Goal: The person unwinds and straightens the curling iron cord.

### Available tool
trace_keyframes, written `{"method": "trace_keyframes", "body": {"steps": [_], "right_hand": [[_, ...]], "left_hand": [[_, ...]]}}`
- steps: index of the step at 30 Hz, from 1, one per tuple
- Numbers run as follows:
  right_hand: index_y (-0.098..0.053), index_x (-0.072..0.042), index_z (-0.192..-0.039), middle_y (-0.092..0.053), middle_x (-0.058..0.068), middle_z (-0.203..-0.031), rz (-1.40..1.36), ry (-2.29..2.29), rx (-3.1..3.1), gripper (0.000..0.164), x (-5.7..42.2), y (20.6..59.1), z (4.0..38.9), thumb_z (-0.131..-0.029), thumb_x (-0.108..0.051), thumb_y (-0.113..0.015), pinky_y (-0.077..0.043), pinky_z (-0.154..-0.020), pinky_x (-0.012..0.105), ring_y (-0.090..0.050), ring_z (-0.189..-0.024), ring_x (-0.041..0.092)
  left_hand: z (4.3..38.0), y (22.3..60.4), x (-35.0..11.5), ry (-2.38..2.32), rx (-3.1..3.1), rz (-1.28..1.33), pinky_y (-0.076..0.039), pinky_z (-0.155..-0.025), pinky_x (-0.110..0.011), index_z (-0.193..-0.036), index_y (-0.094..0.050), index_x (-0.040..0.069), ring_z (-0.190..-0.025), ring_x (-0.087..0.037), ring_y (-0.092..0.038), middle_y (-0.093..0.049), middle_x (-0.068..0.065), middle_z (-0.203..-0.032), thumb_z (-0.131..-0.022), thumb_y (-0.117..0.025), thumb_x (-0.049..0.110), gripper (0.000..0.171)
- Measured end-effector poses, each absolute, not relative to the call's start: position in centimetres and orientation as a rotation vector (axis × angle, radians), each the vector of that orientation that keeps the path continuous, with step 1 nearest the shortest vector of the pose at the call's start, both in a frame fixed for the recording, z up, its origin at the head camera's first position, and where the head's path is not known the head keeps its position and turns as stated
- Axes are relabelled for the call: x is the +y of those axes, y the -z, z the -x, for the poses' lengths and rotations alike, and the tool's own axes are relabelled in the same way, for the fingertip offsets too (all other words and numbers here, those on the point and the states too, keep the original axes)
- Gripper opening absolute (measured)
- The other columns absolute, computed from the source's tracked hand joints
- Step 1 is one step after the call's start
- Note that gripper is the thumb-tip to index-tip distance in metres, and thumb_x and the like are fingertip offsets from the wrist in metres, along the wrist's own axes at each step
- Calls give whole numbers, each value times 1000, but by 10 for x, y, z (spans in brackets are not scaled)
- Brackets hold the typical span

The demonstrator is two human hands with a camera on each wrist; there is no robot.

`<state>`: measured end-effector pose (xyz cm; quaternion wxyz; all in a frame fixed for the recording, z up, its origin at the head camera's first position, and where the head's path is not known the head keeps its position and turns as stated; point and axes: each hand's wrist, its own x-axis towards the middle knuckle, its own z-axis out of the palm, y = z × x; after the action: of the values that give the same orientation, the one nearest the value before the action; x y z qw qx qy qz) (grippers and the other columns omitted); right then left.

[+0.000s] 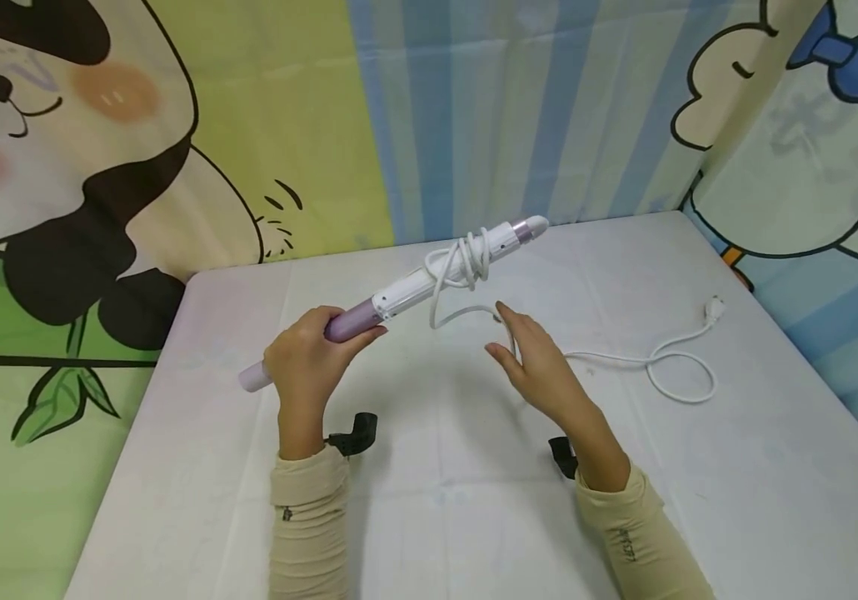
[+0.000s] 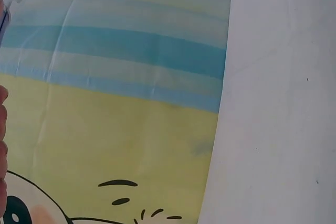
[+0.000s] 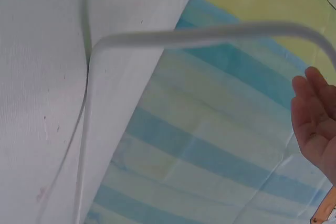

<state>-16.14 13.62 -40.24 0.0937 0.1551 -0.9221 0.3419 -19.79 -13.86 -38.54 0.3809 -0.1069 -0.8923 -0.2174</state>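
A white and lilac curling iron [image 1: 406,292] is held aloft at a slant over the table. My left hand [image 1: 309,350] grips its lilac part, thumb stretched along the underside. Only some fingers [image 2: 2,135] of that hand show at the edge of the left wrist view. The white cord [image 1: 474,260] is looped several times round the iron's upper part. From these loops it sags toward my right hand [image 1: 545,367], whose fingers are extended and apart from the thumb. In the right wrist view the cord [image 3: 173,38] arches past the relaxed right fingers; whether it touches them is hidden.
The cord's far end lies in a loop on the white table [image 1: 429,517], with its plug [image 1: 714,310] near the right edge. A cartoon-printed curtain [image 1: 474,108] hangs behind the table. Dark wrist mounts sit at both sleeves.
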Motion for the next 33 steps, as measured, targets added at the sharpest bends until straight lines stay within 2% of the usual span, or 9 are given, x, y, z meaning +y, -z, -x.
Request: {"method": "trace_keyframes", "body": {"steps": [3, 5, 7, 11, 15, 21, 25, 28, 33], "right_hand": [[-47, 3, -127, -63, 12, -98, -451, -1016, -2753, 43, 128, 404, 158, -91, -20, -55, -46, -75, 35, -57, -80, 22], [-55, 1, -117, -62, 6, -82, -463, -1012, -2745, 33, 126, 404, 157, -91, -18, -57, -42, -62, 29, -49, -63, 15], [-60, -1, -109, -59, 1, -72, -491, -1002, -2725, 25, 125, 402, 154, -90, -18, -58, -37, -56, 26, -41, -56, 10], [-64, -3, -98, -56, -5, -64, -621, -928, -2592, 14, 126, 398, 150, -87, -12, -60, -38, -59, 26, -44, -59, 8], [-64, -2, -93, -59, -1, -66, -670, -848, -2425, 11, 130, 392, 146, -83, -6, -63, -41, -61, 29, -47, -60, 11], [-64, 2, -88, -58, 3, -62, -507, -836, -2333, 8, 147, 382, 144, -81, -2, -65, -40, -58, 31, -48, -59, 15], [-64, 4, -88, -57, 5, -57, -369, -841, -2289, 8, 162, 379, 145, -81, 0, -64, -35, -52, 26, -46, -54, 15], [-65, 5, -89, -58, 9, -56, -249, -868, -2227, 10, 174, 377, 147, -81, 0, -64, -32, -47, 19, -45, -51, 10], [-66, 7, -91, -58, 14, -57, -21, -929, -2177, 14, 190, 380, 151, -86, -5, -60, -27, -44, 11, -37, -51, -11]], "left_hand": [[198, 387, -136, 533, -2278, 295, -40, -45, -36, -79, -67, 6, -50, -26, -58, -67, -10, -67, -52, -82, 51, 55], [198, 387, -136, 513, -2283, 304, -40, -44, -36, -79, -67, 6, -49, -26, -57, -67, -10, -67, -52, -82, 53, 56], [199, 387, -135, 489, -2289, 314, -39, -44, -35, -79, -67, 6, -49, -25, -57, -66, -10, -66, -52, -81, 54, 57], [199, 387, -135, 442, -2307, 355, -39, -44, -34, -79, -67, 7, -48, -23, -56, -66, -9, -65, -52, -81, 55, 57], [200, 386, -134, 411, -2338, 404, -40, -45, -33, -79, -68, 7, -49, -21, -57, -67, -8, -65, -53, -81, 54, 55], [199, 386, -136, 388, -2369, 474, -39, -46, -32, -76, -67, 8, -49, -18, -57, -67, -5, -65, -53, -80, 55, 54], [199, 387, -140, 375, -2384, 521, -39, -46, -31, -75, -67, 9, -48, -18, -56, -66, -3, -65, -51, -81, 54, 53], [200, 387, -143, 383, -2382, 558, -39, -47, -31, -73, -66, 10, -47, -18, -55, -66, -2, -64, -49, -83, 53, 52], [201, 387, -148, 436, -2332, 595, -40, -49, -31, -74, -67, 11, -49, -19, -56, -67, -2, -67, -48, -84, 51, 50]]}}
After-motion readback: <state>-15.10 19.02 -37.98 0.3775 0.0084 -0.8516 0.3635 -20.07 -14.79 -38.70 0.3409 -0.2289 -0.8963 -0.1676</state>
